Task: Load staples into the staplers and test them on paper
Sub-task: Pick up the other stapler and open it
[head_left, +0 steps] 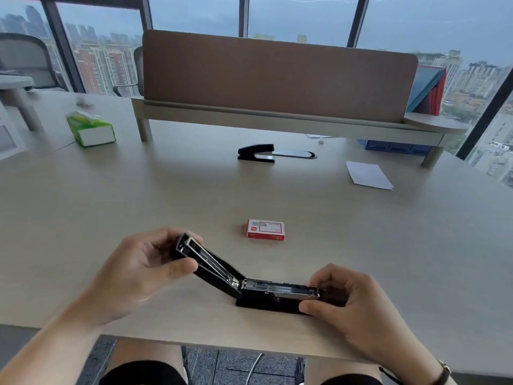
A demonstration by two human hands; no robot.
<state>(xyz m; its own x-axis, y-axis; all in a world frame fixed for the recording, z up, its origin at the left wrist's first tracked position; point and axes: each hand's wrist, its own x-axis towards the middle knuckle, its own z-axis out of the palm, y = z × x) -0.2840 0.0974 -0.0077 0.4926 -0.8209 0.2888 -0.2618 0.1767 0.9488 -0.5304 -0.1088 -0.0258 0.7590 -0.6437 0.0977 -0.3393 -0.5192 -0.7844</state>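
Two hands work one black hinged stapler [258,287] near the front edge of the pale wood-grain desk [388,245]. Left hand [144,270]: thumb and fingertips pinch the free end of the raised top arm, swung up and back toward the left, its metal underside showing. Right hand [347,298]: thumb below and fingers above clamp the nose end of the base, holding it flat on the desk with the bright metal staple channel facing up; whether staples already lie in it cannot be told. Long axis of the open stapler runs left to right across the body, hinge about midway between the hands. Key relation: the small red-and-white cardboard staple box [265,230] lies closed, just beyond the stapler on its far side, close to the centre line, roughly equal reach for either hand, apart from both. Judgement: loading is the step in hand, and one hand must let go to fetch staples; the right looks needed to steady the base. Farther out, a second black stapler [256,152], closed, sits mid-desk, and sheets of white paper [369,175] lie well to the right. Green tissue pack [90,128] far left. Brown fabric divider panel [277,76] backs the desk; tall windows [299,15] beyond show a grey city skyline.
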